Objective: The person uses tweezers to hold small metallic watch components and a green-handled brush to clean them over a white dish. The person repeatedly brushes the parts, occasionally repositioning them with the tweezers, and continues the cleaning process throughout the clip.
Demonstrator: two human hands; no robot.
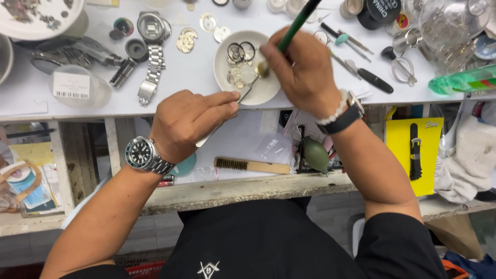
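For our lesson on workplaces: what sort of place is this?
Probably a watch repair bench: a steel watch lies on the table, loose watch parts fill a white dish, and the left hand holds tweezers.

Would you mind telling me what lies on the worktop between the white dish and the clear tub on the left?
In the head view, a steel watch on its metal bracelet lies between the white dish and the clear tub.

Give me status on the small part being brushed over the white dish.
Done: a steel watch lies opened on the bench, loose discs beside it. In hand: left hand holds tweezers gripping a small round part over the white dish; right hand works a green-handled brush on it. Left: rings and bits sit in the dish.
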